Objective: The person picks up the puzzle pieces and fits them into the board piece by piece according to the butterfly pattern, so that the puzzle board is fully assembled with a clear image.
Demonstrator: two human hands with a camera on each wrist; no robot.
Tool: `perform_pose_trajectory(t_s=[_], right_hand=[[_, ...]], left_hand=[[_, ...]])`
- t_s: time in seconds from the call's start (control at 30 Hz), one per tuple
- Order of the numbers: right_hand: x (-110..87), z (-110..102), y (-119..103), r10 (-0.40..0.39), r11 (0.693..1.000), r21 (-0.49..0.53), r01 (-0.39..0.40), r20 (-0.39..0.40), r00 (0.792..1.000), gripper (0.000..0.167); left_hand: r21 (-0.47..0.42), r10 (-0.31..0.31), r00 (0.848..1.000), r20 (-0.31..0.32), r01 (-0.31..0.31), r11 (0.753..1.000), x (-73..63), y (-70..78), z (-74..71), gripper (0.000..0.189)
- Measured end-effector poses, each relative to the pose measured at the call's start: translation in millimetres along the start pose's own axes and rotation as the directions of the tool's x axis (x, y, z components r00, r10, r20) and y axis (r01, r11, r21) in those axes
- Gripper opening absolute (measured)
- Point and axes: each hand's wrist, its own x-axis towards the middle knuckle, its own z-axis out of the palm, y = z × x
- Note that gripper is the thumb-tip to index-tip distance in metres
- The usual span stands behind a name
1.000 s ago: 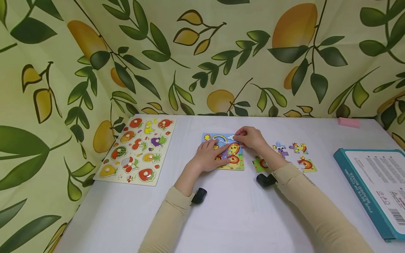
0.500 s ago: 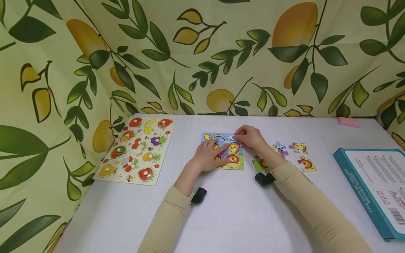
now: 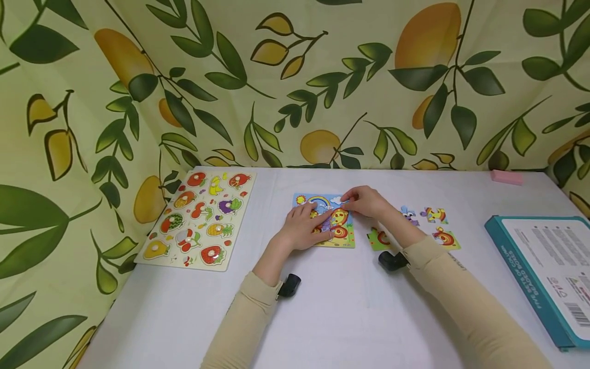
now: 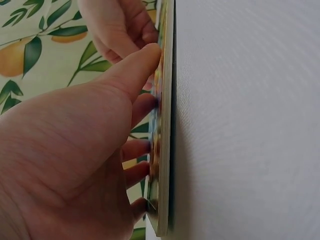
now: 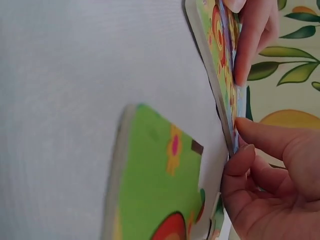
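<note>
A colourful jigsaw puzzle (image 3: 346, 241) in a thin tray lies on the white table, with a sun, a rainbow and a butterfly printed on it. My left hand (image 3: 304, 226) rests flat across its left and middle part, fingers spread and fingertips on the picture. At the right edge my right hand (image 3: 370, 202) holds the border; the right wrist view shows one digit on the face and curled fingers (image 5: 245, 172) at the side. Loose pieces lie to the right: a green one (image 3: 379, 239), a purple one (image 3: 409, 216) partly behind my forearm, and two yellow-red ones (image 3: 436, 215).
A fruit peg board (image 3: 195, 220) lies at the left. At the right is a teal-and-white box (image 3: 544, 277), with a pink block (image 3: 507, 177) near the back edge. Patterned cloth (image 3: 318, 102) hangs behind and left of the table (image 3: 332, 312).
My right hand has slid slightly down along the puzzle's right side from the cloud in the upper corner. The left hand stays in place.
</note>
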Motion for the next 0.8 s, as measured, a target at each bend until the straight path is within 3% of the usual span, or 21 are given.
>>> perform_pose_trajectory(t_s=[0.2,0.47,0.8], right_hand=[[-1.7,-2.4,0.6,-0.038,0.998,-0.040,0.039,0.028,0.999,0.032],[-0.9,-3.4,7.2,-0.013,1.000,0.003,0.013,0.040,0.999,0.036],[-5.1,3.3,3.5,-0.049,0.999,-0.025,0.049,-0.023,0.999,0.031]], left_hand=[[-0.012,-0.003,1.000,0.006,0.003,1.000,0.1,0.0,0.5,0.067],[-0.031,-0.001,1.000,0.006,0.001,1.000,0.2,1.3,0.4,0.067],[-0.040,0.005,1.000,0.007,-0.005,0.999,-0.2,-1.5,-1.1,0.067]])
